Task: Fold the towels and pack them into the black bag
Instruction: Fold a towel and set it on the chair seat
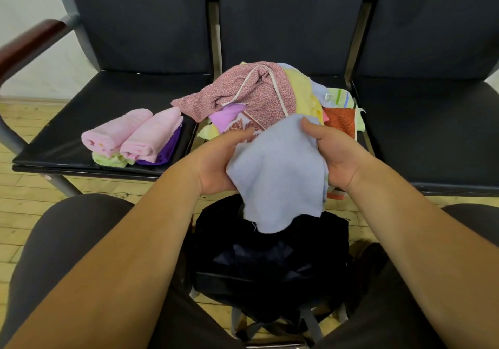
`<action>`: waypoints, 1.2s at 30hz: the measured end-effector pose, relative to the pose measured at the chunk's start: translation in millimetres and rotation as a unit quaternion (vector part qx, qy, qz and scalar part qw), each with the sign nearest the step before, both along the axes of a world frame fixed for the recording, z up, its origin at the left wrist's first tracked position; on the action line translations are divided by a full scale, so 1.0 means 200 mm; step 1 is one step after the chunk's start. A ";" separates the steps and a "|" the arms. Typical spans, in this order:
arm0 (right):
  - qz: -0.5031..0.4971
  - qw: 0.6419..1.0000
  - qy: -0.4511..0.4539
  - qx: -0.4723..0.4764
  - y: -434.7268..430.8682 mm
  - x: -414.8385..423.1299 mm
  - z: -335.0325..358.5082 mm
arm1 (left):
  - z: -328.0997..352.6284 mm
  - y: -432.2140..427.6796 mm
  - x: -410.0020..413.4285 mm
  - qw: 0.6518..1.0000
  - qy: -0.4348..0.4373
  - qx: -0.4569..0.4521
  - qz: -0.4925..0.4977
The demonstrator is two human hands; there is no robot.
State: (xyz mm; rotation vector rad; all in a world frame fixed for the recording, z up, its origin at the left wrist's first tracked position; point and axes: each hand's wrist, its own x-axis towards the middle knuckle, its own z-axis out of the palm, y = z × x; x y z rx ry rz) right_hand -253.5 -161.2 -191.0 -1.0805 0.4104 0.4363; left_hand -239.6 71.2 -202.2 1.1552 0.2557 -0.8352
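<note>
The person sat facing a row of black padded chairs, and both hands held a pale blue terry towel (278,170) above the open black fabric bag (270,262) that stood on the floor between the knees. The left hand (216,159) gripped the towel's edge at about nine o'clock, fingers curled into the cloth, while the right hand (332,154) pinched the edge at about three o'clock, thumb pressed over the top and fingers closed behind it. The towel hung loose and unfolded, its lower corner drooping at six o'clock against the bag's rim. That drooping corner looked like the first risk: it could slide into the bag or snag there before any fold was made. At twelve o'clock from the hands lay a jumbled heap of unfolded towels (256,97), topped by a speckled pink towel (243,89), spilling toward the seat's front edge; a careless tug could have dragged pieces onto the wooden floor (21,219). At ten o'clock, four rolled or folded towels, pink, green and purple (135,141), rested on the left seat, near its front edge, where a brushing forearm might have knocked them off. The slack cloth could also fold crooked without a flat surface.
</note>
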 end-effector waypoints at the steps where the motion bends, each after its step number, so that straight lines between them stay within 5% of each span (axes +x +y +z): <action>1: -0.008 1.000 -0.004 0.007 -0.01 0.01 0.00 | -0.01 0.00 0.01 1.000 -0.014 0.001 0.018; 8: 0.078 0.989 0.023 -0.126 -0.04 0.01 -0.03 | -0.02 0.02 0.05 0.993 -0.070 0.010 0.092; 13: -0.020 0.975 -0.031 -0.217 -0.05 0.04 -0.07 | -0.04 0.03 0.08 0.979 -0.138 0.074 0.133; 18: -0.011 0.952 -0.111 -0.287 -0.08 0.08 -0.12 | -0.06 0.07 0.11 0.941 -0.276 0.159 0.117; 21: 0.082 0.915 -0.171 -0.357 -0.05 0.05 -0.07 | -0.04 0.07 0.11 0.861 -0.389 0.329 0.017; 25: 0.127 0.802 -0.230 -0.536 0.00 0.01 -0.07 | -0.12 0.05 0.14 0.648 -0.513 0.561 -0.053; 29: 0.129 0.739 -0.235 -0.618 0.02 0.02 -0.11 | -0.18 0.07 0.13 0.623 -0.550 0.557 -0.012; 32: 0.135 0.788 -0.194 -0.568 0.00 0.01 -0.07 | -0.09 0.08 0.10 0.699 -0.523 0.488 -0.014; 36: 0.094 0.918 -0.106 -0.369 -0.05 0.02 0.00 | 0.05 0.12 0.07 0.901 -0.321 0.291 -0.006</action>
